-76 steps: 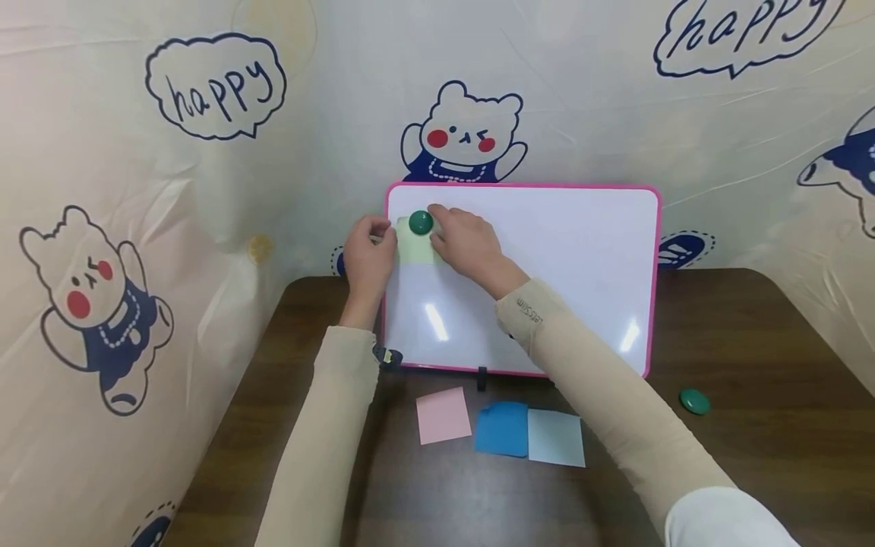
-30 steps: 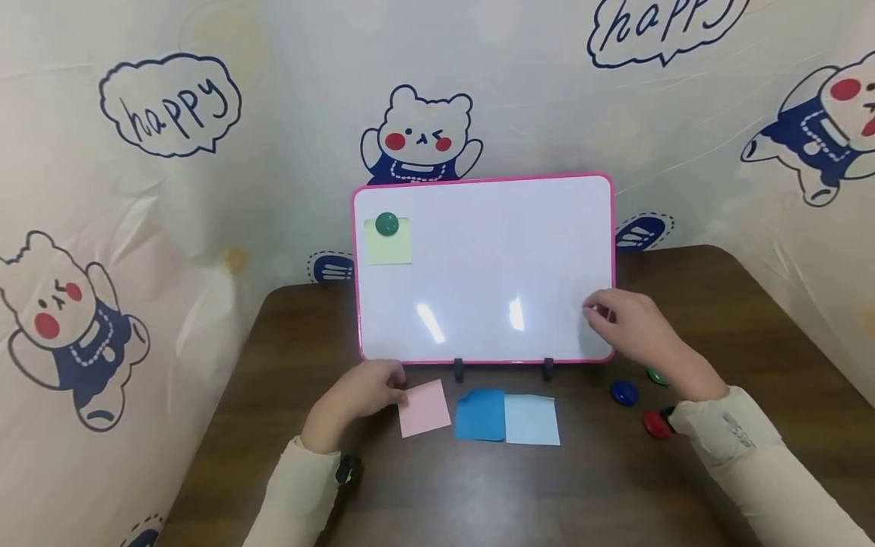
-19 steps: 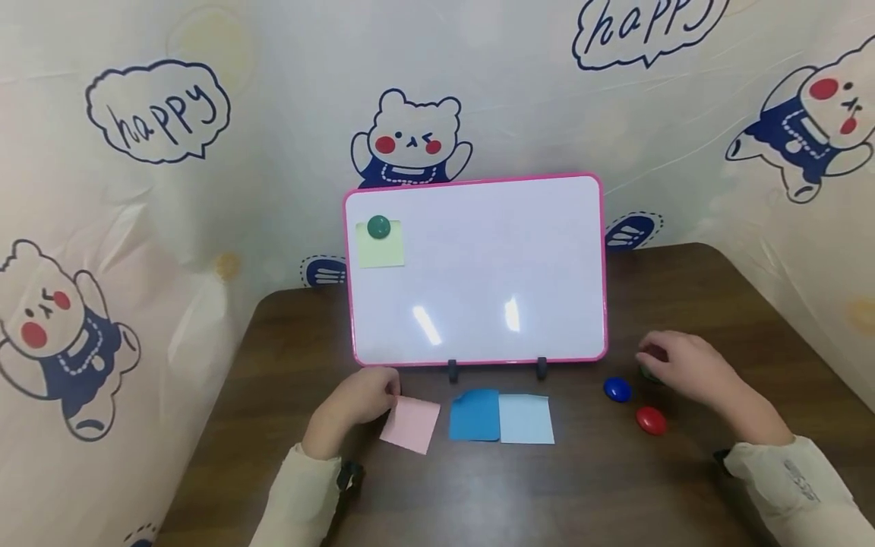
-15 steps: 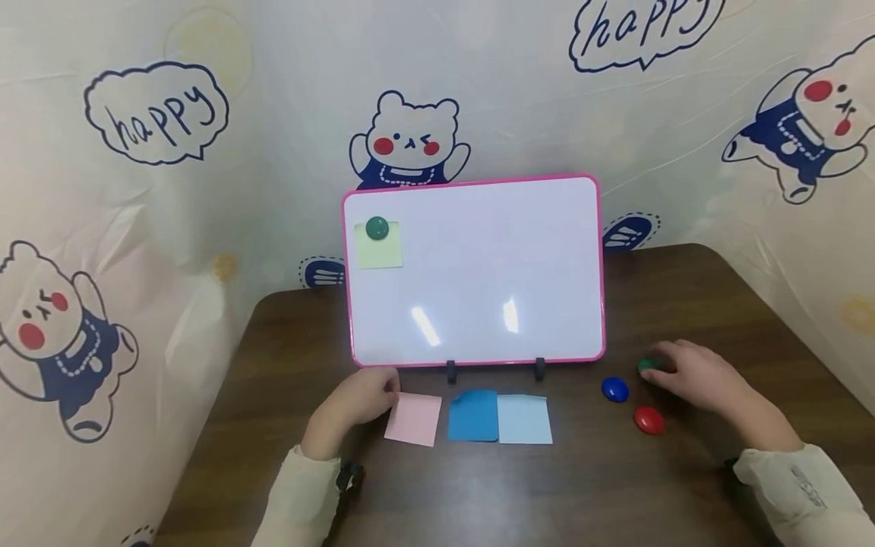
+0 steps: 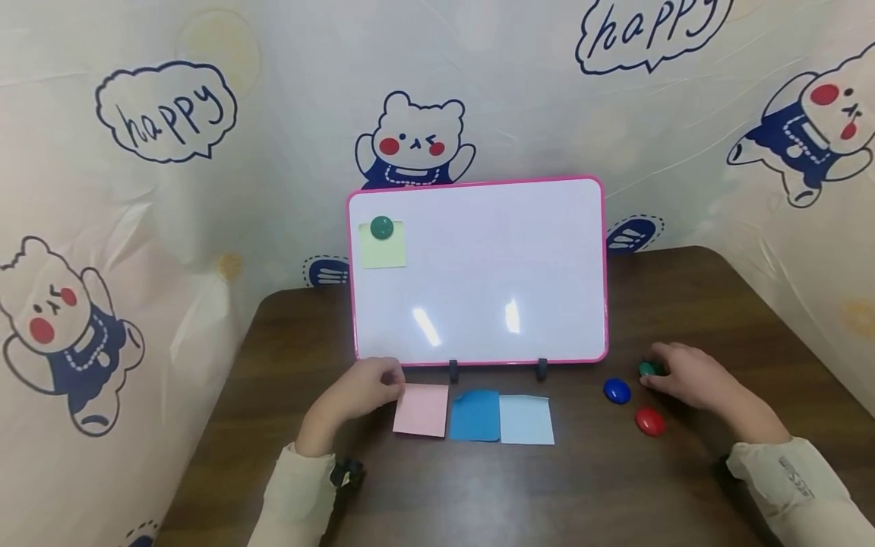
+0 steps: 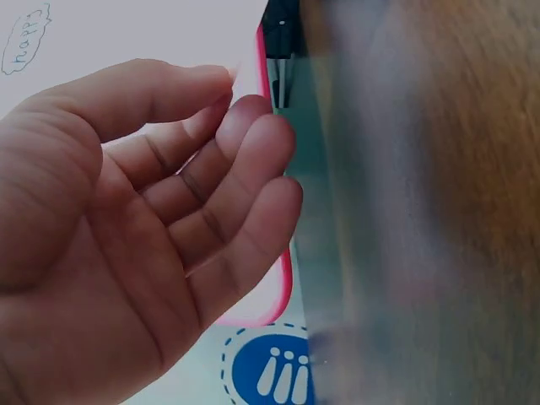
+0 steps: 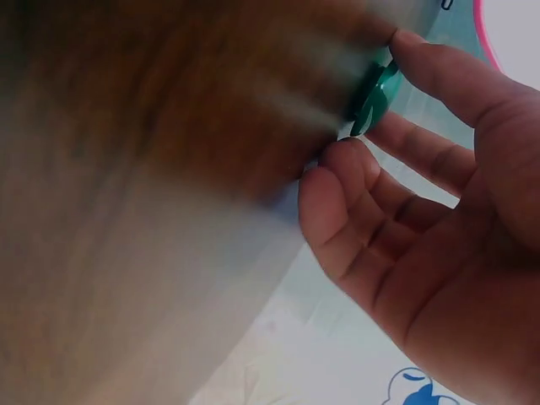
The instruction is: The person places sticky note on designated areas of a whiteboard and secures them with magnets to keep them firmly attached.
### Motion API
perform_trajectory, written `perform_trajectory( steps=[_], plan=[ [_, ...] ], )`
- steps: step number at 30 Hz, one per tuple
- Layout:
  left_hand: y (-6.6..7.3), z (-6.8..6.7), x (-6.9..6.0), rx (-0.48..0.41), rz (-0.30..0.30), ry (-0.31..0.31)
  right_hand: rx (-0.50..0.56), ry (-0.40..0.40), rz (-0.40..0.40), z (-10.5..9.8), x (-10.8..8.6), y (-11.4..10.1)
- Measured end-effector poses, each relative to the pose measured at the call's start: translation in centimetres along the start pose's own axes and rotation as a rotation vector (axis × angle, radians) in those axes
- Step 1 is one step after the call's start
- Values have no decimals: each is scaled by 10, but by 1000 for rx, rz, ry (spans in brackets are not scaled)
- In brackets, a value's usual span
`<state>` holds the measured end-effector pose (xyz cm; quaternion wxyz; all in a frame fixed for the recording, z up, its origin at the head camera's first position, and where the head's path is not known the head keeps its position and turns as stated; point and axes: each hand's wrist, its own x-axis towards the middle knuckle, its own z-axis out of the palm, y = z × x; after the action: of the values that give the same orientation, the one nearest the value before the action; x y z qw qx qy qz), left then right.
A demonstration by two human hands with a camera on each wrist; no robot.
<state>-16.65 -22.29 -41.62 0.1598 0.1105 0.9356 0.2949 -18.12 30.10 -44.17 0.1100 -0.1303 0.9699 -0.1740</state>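
L hand (image 5: 358, 391) is pinching pink note (image 5: 424, 412), now lying straighter below whiteboard (image 5: 478, 262); R hand (image 5: 699, 380) is now gripping green magnet (image 5: 645, 369) off whiteboard's lower R corner, so both're being held.

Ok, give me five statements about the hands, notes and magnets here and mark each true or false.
1. A round green magnet sits over the square pale-green paper note on the pink-framed whiteboard. True.
2. The right hand holds nothing. False: it holds a second round green magnet.
3. The round blue magnet and round red magnet lie on the dark brown table. True.
4. The whiteboard bears three notes. False: it bears only the pale-green one.
5. The left hand holds the square pink paper note. True.
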Motion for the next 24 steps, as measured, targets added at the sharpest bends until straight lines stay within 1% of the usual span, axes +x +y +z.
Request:
perform_trajectory(
  steps=[3, 6, 9, 17, 21, 24],
  plan=[
    [-1, -4, -2, -20, 8, 6, 3, 21, -16, -1, -3, -3],
    [-2, -8, -4, -53, 0, 14, 13, 38, -23, -3, -7, -6],
    [-3, -13, -6, -90, -10, 32, 43, 36, -15, -6, -9, -10],
    [-10, -20, -8, -128, -19, 82, 103, 51, -26, -12, -8, -20],
    [-12, -21, -9, -158, -3, 98, 118, 70, -28, -14, -8, -29],
    [-13, -23, -10, -187, 25, 109, 110, 90, -34, -15, -8, -33]
  ],
)
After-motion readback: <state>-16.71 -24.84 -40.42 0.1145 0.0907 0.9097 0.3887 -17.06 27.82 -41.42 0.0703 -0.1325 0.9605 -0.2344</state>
